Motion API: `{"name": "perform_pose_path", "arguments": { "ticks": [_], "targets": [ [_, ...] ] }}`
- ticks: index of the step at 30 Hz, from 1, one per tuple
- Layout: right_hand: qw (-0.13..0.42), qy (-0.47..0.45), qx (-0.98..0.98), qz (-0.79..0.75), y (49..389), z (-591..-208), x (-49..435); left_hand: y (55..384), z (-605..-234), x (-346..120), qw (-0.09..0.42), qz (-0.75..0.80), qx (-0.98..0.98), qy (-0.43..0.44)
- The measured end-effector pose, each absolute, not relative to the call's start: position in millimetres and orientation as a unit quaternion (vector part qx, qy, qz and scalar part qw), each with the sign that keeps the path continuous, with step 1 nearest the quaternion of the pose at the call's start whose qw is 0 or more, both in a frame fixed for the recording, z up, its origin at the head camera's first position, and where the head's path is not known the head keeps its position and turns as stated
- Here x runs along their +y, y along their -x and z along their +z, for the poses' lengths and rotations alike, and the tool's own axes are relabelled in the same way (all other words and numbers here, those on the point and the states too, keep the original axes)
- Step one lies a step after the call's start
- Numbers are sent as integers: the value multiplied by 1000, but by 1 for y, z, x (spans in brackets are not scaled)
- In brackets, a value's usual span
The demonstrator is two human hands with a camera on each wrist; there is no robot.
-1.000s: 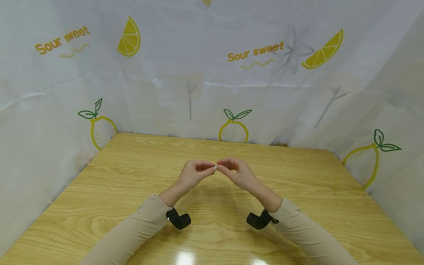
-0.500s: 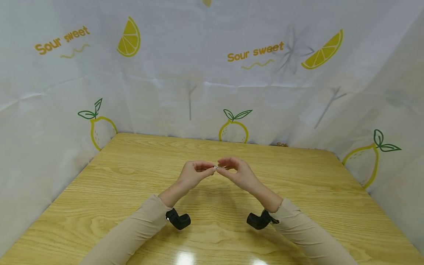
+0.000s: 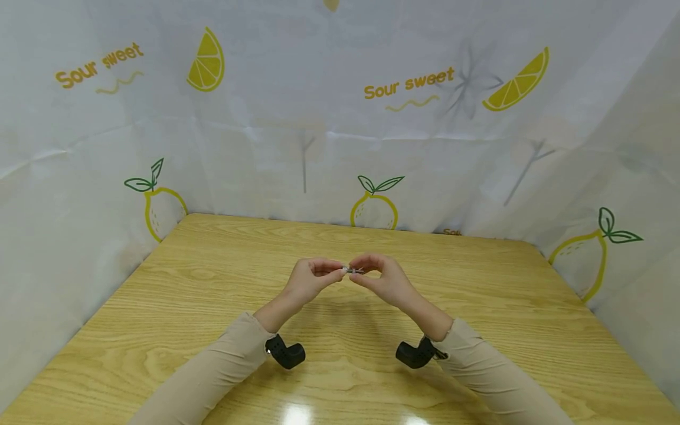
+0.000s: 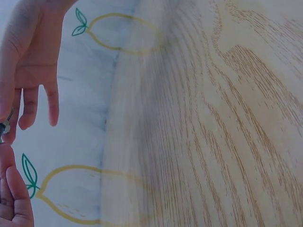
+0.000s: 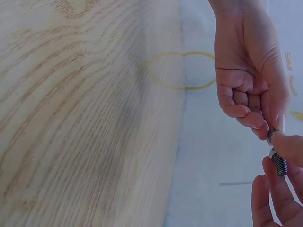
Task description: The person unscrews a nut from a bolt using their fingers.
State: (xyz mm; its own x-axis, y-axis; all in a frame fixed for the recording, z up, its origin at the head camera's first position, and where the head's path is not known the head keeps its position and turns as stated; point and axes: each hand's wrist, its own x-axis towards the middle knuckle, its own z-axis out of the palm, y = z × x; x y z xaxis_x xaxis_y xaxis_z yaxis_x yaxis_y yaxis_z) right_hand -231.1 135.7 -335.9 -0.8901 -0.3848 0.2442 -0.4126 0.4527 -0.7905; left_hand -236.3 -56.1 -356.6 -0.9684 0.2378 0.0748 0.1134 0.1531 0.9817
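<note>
A small metal bolt (image 3: 359, 271) lies level between both hands above the table. My left hand (image 3: 308, 280) pinches its head end between thumb and fingertips. In the right wrist view the left hand (image 5: 246, 71) comes down from the top, and the threaded end of the bolt (image 5: 281, 166) points away from it. A nut (image 5: 272, 154) sits partway along the thread. My right hand (image 3: 386, 278) has thumb and fingers curled around the bolt at the nut, one fingertip right at the nut's edge. The left wrist view shows only a sliver of the bolt (image 4: 4, 127).
A wood-grain table (image 3: 212, 265) spreads under the hands. Behind it and at both sides hangs a white cloth (image 3: 265, 159) printed with lemons. Black wrist cameras (image 3: 287, 352) are strapped over both sleeves (image 3: 228, 354).
The right thumb and fingers have spread a little and shifted slightly, so more of the bolt's shaft shows between them. The left hand stays in place, holding the bolt.
</note>
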Motion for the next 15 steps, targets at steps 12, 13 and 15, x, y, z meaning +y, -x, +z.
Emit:
{"name": "perform_pose_path", "arguments": {
  "ticks": [12,13,15],
  "targets": [
    [-6,-242,-857,454,232,-337,136,237,-357,-56,51,641,757,-117],
    [0,-241,-858,453,232,-338,136,237,-357,-56,51,641,757,-117],
    [12,-241,-857,455,233,-338,136,237,-357,-56,49,639,758,-118]
  ]
}}
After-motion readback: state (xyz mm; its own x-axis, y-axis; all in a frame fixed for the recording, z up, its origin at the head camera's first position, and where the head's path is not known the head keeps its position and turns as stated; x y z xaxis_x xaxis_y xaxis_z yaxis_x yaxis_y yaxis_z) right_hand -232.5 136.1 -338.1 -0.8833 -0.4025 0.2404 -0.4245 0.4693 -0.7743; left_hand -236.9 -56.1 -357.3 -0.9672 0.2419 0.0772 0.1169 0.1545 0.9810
